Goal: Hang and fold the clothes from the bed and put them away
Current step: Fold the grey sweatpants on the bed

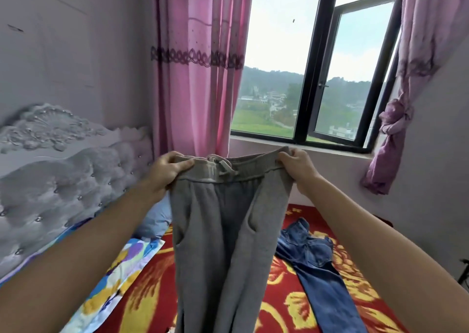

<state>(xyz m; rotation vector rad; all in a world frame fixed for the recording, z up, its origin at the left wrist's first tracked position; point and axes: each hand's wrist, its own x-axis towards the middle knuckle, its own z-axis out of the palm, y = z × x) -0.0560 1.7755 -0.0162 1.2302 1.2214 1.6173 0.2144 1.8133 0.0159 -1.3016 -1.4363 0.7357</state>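
Room: bedroom with pale walls; an open dark-framed window point(317, 66) faces green hills, with a pink curtain point(200, 66) to its left.
Bed: the bed point(286, 294) carries a red cover with a gold flower pattern; a tufted grey headboard point(50, 167) stands at the left.
Task item: grey sweatpants point(215, 231), held up in the air above the bed by the waistband, front facing the camera, legs hanging straight down past the lower frame edge.
Other garment: blue jeans point(322, 269) lie loosely spread on the cover, to the right of the hanging sweatpants; not yet dealt with.
Left hand: the left hand point(167, 170) grips the left end of the waistband, thumb on the front, fingers curled behind.
Right hand: the right hand point(297, 165) grips the right end in the same manner. The hands are well apart, keeping the waistband stretched flat.
Drawstring: a drawstring point(225, 167) is knotted at the waistband centre, between the hands.
Handling, judged: soft, thick knit, limp and of moderate weight; not slippery, not fragile. It will sag wherever unsupported.
Hold points, judged: the waistband corners give the firmest purchase; for folding, bring the two corners together so the legs lie one on the other.
Risk, judged: the loose legs may twist or drag across the cover when lowered.
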